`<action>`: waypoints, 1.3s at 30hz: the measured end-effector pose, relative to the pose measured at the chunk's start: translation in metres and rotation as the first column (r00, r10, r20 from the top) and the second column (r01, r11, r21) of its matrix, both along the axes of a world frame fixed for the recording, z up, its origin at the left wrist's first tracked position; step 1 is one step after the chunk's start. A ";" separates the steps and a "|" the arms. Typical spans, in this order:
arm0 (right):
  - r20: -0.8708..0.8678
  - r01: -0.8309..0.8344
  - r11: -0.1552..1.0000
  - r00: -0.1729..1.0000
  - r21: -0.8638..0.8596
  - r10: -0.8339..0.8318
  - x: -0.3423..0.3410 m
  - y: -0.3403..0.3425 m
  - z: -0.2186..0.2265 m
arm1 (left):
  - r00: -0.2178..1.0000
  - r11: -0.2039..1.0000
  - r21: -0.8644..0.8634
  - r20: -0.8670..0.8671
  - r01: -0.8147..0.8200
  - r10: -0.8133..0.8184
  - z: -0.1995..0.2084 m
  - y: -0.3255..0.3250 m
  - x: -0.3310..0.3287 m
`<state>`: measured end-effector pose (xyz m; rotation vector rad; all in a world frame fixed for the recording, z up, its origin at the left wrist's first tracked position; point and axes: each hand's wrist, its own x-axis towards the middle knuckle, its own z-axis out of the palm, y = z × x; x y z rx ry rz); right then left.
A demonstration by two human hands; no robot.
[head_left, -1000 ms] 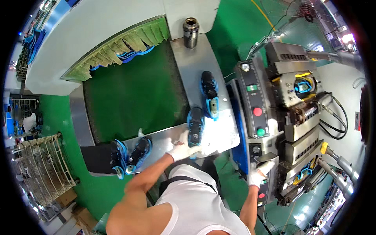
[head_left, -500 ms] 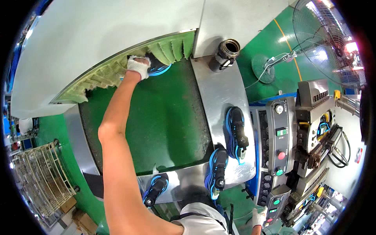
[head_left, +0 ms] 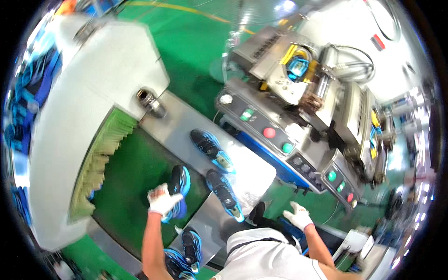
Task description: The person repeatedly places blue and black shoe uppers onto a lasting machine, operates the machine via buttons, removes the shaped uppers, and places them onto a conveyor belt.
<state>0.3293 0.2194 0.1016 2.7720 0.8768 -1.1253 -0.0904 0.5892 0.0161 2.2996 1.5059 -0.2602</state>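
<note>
The left hand [head_left: 163, 201], gloved white, closed its grip around a black-and-blue shoe [head_left: 179, 185] over the green belt [head_left: 133, 186], the shoe's long axis running far-to-near. The right hand [head_left: 297, 216] hung spread and empty, well apart to the right. Two more shoes [head_left: 211, 150] lay on the steel tabletop [head_left: 175, 133] just right.

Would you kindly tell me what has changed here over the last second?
The left hand, which reached to the brush curtain half a second ago, has drawn back holding a blue-and-black shoe over the green belt. The right hand stays open and empty. Two shoes remain on the steel table.
</note>
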 end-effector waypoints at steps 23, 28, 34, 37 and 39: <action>-0.897 0.980 -0.065 0.197 0.186 0.396 0.217 -0.008 0.126 | 0.793 0.859 0.305 0.344 0.411 -0.502 0.185 0.122 0.706; -0.982 0.968 -0.184 0.181 0.168 0.053 0.202 -0.054 0.121 | 0.920 0.889 0.363 0.166 0.279 -0.356 0.144 0.137 0.751; -0.978 0.967 -0.149 0.197 0.206 -0.071 0.189 -0.018 0.147 | 0.834 0.894 0.389 0.399 0.223 -0.381 0.236 0.129 0.692; -0.974 0.969 -0.094 0.226 0.226 -0.019 0.190 0.038 0.161 | 0.707 0.889 0.449 0.598 0.094 -0.377 0.272 0.104 0.595; -0.977 0.974 -0.070 0.215 0.214 0.008 0.201 0.086 0.135 | 0.638 0.883 0.469 0.681 -0.002 -0.360 0.280 0.082 0.521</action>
